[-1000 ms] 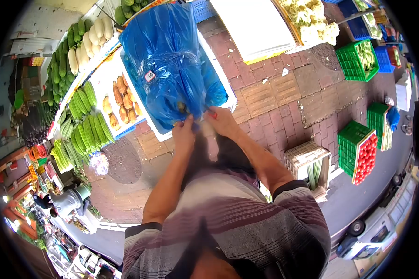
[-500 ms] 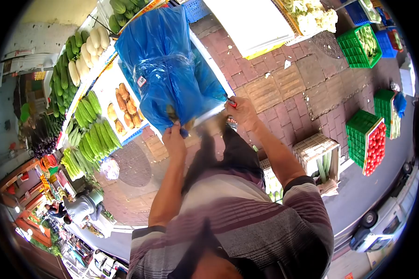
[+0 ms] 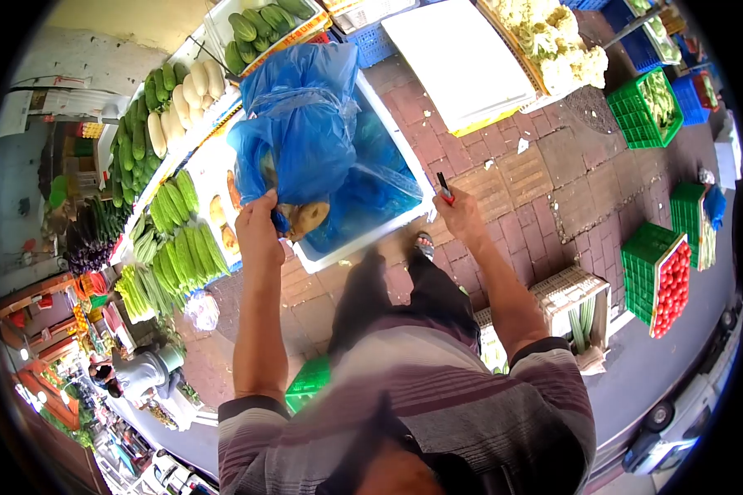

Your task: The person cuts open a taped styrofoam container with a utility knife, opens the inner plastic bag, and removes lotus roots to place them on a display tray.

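Note:
My left hand [image 3: 260,224] is closed on the gathered lower edge of a blue plastic bag [image 3: 305,136]. From the bag's opening, right beside those fingers, pokes a tan-brown root-like vegetable [image 3: 309,219], perhaps lotus root. The bag rests over a white foam box [image 3: 417,198], which has more blue plastic [image 3: 380,194] inside. Off the box's right corner, my right hand [image 3: 462,216] is wrapped around a small red-handled tool [image 3: 446,195]. Its dark, narrow end points up and away; its exact kind is too small to tell.
Cucumbers [image 3: 128,153], white gourds [image 3: 196,92] and ridged green gourds [image 3: 194,252] lie to the left. A white lid-like board [image 3: 458,62] and cauliflower [image 3: 553,45] are ahead. Green crates [image 3: 648,268], one with tomatoes [image 3: 671,287], stand right. Slatted crates [image 3: 570,293] sit near my right arm.
My left hand has pulled the bag's edge up and leftward, baring the root and the box's blue lining. My right hand has moved right, away from the bag, with the tool.

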`<state>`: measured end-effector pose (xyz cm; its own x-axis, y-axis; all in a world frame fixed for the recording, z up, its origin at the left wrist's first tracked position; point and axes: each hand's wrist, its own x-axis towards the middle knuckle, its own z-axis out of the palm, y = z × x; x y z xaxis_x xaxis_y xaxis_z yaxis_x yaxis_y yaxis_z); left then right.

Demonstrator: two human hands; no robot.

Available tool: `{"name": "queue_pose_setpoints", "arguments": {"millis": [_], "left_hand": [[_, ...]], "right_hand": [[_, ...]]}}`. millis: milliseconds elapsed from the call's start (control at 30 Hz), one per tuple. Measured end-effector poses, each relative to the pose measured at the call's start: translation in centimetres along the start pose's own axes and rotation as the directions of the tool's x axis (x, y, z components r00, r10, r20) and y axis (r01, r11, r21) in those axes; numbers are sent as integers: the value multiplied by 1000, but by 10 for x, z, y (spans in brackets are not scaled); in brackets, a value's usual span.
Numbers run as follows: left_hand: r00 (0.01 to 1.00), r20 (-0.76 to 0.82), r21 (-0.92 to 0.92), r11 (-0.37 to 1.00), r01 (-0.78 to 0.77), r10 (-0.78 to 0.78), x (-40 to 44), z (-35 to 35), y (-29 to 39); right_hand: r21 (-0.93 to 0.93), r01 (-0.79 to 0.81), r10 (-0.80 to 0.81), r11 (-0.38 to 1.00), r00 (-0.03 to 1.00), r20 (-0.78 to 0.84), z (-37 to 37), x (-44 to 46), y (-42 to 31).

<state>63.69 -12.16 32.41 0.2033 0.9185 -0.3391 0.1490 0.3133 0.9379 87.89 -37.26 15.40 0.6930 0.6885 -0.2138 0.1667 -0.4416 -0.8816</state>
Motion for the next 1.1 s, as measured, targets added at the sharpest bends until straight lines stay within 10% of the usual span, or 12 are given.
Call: {"name": "queue_pose_setpoints", "arguments": {"millis": [267, 733, 900, 1100], "left_hand": [[965, 237, -141, 978, 152, -115, 50, 12, 106], [867, 462, -247, 911, 330, -188, 97, 56, 183], [819, 522, -246, 877, 412, -238, 89, 77, 179], [797, 559, -225, 883, 413, -229, 66, 79, 156]], "right_hand": [[32, -305, 304, 952, 952, 34, 35, -39, -26], [-377, -231, 307, 897, 939, 156, 143, -119, -38], [-500, 219, 98, 838, 841, 533, 234, -136, -17], [-461, -20, 273, 887, 828, 490, 213, -156, -26]]}}
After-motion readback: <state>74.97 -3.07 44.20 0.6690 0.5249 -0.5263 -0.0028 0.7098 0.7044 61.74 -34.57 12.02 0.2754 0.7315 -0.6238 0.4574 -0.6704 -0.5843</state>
